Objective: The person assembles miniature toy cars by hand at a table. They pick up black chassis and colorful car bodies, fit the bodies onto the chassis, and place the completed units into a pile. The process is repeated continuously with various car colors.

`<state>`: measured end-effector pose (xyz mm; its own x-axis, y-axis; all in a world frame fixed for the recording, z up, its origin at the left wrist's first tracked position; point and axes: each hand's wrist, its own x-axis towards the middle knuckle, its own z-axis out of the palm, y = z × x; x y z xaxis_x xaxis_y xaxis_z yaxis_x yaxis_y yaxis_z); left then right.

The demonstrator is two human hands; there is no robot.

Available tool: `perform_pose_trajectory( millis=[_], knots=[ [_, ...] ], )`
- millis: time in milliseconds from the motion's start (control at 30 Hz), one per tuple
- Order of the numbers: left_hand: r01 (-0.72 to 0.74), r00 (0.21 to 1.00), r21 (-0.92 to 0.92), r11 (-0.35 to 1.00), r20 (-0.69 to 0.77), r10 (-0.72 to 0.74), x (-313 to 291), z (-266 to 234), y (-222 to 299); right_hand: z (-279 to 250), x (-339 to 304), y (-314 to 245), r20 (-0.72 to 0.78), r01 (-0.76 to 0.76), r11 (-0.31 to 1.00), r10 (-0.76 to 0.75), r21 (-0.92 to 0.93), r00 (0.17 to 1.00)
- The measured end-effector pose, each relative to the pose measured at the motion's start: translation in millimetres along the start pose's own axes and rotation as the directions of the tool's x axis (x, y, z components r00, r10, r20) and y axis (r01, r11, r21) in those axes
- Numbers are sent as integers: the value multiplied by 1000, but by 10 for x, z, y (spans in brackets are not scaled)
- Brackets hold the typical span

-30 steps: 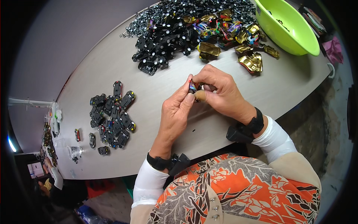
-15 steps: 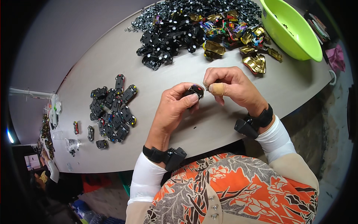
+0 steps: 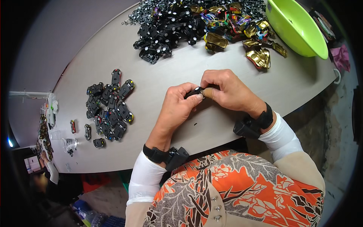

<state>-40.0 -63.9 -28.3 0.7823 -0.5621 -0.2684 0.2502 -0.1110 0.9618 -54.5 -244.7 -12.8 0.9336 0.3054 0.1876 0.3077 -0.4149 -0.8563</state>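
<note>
Over the near middle of the table, my left hand (image 3: 172, 108) grips a small toy car (image 3: 193, 92) with its black underside and a wheel showing. My right hand (image 3: 234, 92), a tan cover on its thumb, is closed against the car's right end. The fingers of both hands hide much of the car, and any small part between the right fingertips cannot be made out. Below the hands, a tiny dark piece (image 3: 195, 124) lies on the table. To the left is a cluster of toy cars (image 3: 109, 108), mostly turned with black undersides up.
Black car bases (image 3: 162, 34) are heaped at the far side, beside shiny gold car bodies (image 3: 215, 41) and small silver-grey parts (image 3: 145, 13). A lime-green basin (image 3: 298, 34) stands far right. Toward the left edge are a clear cup (image 3: 70, 143) and a red car (image 3: 73, 126). Another person's arm (image 3: 51, 166) shows beyond.
My right hand has moved left from beside the car, where it pinched a tiny metallic part, and now touches the car. The left hand still grips the car.
</note>
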Motion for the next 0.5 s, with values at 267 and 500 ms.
perform_pose_trajectory(
  millis=[267,500],
  knots=[
    [-93,995,-29,995,-25,92,-4,23,81,38,22,177,12,-53,960,52,276,999],
    [-119,984,-334,935,-164,67,6,-78,154,-121,28,13,186,-321,786,262,529,947]
  ],
)
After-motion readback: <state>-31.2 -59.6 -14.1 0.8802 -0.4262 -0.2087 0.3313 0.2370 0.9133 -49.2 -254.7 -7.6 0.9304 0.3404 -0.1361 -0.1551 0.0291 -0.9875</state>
